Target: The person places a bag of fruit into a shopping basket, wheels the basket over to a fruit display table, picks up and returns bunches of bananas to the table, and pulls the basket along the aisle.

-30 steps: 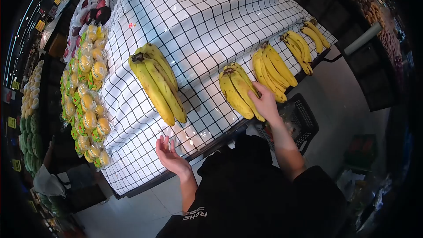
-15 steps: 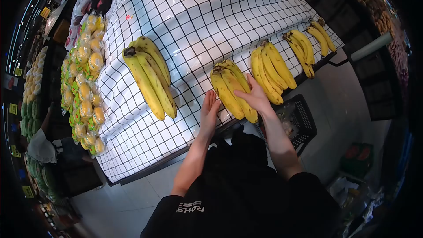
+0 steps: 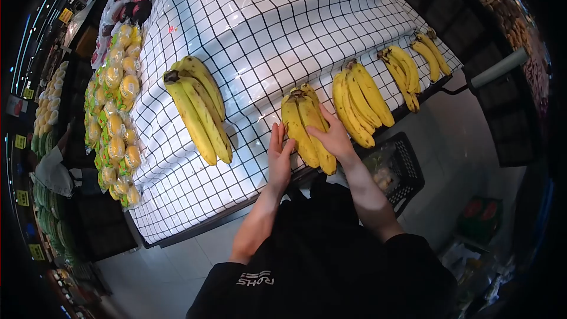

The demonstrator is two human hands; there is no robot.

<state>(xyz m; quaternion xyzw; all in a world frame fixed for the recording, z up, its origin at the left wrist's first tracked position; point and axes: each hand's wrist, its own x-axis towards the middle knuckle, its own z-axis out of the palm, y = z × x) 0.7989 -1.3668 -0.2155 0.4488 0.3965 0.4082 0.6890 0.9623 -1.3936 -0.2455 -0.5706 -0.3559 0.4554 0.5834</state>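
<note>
A bunch of bananas (image 3: pixel 303 130) lies at the front edge of the checked cloth, between my two hands. My right hand (image 3: pixel 334 137) grips its right side, thumb over the top and fingers along the outer banana. On the other side, my left hand (image 3: pixel 280 158) presses against the bunch with its thumb and fingers. Just right of my right hand rests a larger bunch of bananas (image 3: pixel 360 103). Farther right are a smaller bunch (image 3: pixel 401 74) and another small bunch (image 3: pixel 432 56). A separate large bunch (image 3: pixel 199 109) lies to the left.
Bagged yellow fruit (image 3: pixel 115 121) lines the table's left side, with dark red fruit (image 3: pixel 139 9) behind. Below the table's front right edge sits a black basket (image 3: pixel 407 165). A green crate (image 3: pixel 479 215) stands on the floor. At far left is another person (image 3: pixel 54 172).
The bunch between my hands has turned to lie straighter towards me, shifting slightly left at its lower end. My left hand has come against it; my right hand has moved left with it.
</note>
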